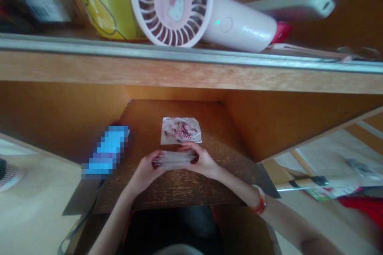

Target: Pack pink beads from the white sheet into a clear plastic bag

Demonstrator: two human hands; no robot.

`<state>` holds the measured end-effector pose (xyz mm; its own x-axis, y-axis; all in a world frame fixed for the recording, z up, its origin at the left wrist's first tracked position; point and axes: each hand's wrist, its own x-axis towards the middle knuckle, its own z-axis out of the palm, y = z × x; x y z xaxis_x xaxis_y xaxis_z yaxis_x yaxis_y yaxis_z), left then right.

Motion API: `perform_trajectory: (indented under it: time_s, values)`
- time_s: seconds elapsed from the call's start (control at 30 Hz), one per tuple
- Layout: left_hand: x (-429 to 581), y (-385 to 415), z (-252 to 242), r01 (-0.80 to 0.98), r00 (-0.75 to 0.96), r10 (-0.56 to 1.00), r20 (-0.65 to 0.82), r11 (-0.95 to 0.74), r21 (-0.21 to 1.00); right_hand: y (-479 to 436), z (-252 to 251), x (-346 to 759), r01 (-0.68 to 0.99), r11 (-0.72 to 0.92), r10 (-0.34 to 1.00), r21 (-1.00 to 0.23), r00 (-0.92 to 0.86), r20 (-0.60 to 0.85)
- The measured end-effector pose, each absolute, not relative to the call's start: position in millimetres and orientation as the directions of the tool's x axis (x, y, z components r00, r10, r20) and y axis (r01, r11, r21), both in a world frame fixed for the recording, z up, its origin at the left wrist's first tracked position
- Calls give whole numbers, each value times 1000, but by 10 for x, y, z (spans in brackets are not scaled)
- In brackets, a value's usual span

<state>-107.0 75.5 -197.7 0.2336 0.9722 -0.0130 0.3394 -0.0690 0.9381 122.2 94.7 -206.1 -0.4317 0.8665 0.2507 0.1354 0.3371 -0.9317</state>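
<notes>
Between my two hands is a stack of thin, whitish, see-through sheets or small bags (176, 160), blurred at its edges. My left hand (149, 167) grips its left end with bent fingers. At the other end my right hand (205, 161) is closed round it, thumb and fingers on opposite sides. Just beyond the stack lies a white sheet of paper (166, 137) on the dark wooden desktop (143, 191). Small pink beads (182, 129) and some dark bits are scattered over that paper. An orange and white bangle (261, 203) circles my right forearm.
A blurred-out bright blue device (109, 147) with a cable (94, 199) is left of my hands. Wooden side panels (269, 123) flank the desktop. Above runs a shelf edge (191, 71), holding a pink handheld fan (239, 24) and a yellow package (110, 4).
</notes>
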Motion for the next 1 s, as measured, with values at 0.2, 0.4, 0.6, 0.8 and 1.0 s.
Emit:
perform_trajectory:
  time_s: [0.2, 0.4, 0.6, 0.8, 1.0]
  values:
    - [-1022, 737, -1881, 261, 209, 977, 34, -89, 961, 928, -1984, 1237, 134, 325, 895, -936, -362, 259]
    - [-1042, 750, -1925, 305, 238, 971, 8, -83, 949, 902, -2028, 1236, 210, 248, 909, -946, -387, 152]
    - [-989, 750, -1875, 243, 233, 971, -55, -3, 970, 915, -2096, 1241, 127, 122, 912, -984, -405, 60]
    - [-890, 755, -1811, 219, 119, 993, 14, -40, 975, 764, -1988, 1121, -78, -77, 946, -994, -320, -48]
    - [-737, 749, -1839, 214, -103, 994, 25, -2, 977, 619, -1873, 1033, -206, -219, 944, -954, -293, -153]
